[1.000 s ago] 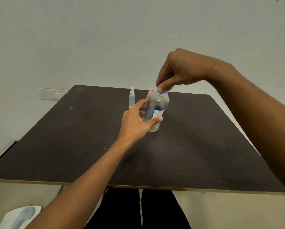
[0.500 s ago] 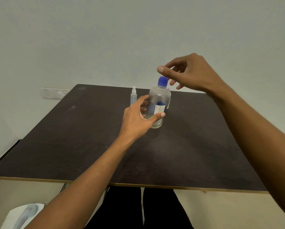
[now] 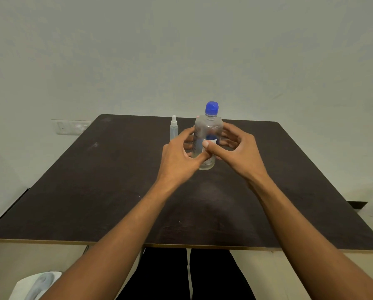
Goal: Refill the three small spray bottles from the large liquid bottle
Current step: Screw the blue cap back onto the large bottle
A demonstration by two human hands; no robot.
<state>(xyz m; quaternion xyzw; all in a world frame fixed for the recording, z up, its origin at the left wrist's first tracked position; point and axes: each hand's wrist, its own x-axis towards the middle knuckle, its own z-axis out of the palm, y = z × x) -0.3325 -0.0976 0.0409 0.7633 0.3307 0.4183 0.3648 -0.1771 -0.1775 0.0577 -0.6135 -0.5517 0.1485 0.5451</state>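
The large clear bottle (image 3: 207, 131) with a blue cap (image 3: 211, 108) stands upright on the dark table (image 3: 94, 191), cap on. My left hand (image 3: 179, 159) wraps its lower left side, thumb across the front. My right hand (image 3: 239, 154) curls around the right side, thumb on the label and fingers behind. One small clear spray bottle (image 3: 173, 128) stands just left of the large bottle, beyond my left hand. Any other spray bottles are hidden behind the large bottle and my hands.
A white wall socket (image 3: 70, 127) sits on the wall past the table's far left corner. A white and grey object (image 3: 36, 284) lies on the floor at the lower left. My dark-trousered legs (image 3: 185, 276) are under the near table edge.
My right hand has left the blue cap and dropped down to the bottle's right side. My left hand has stayed on the bottle.
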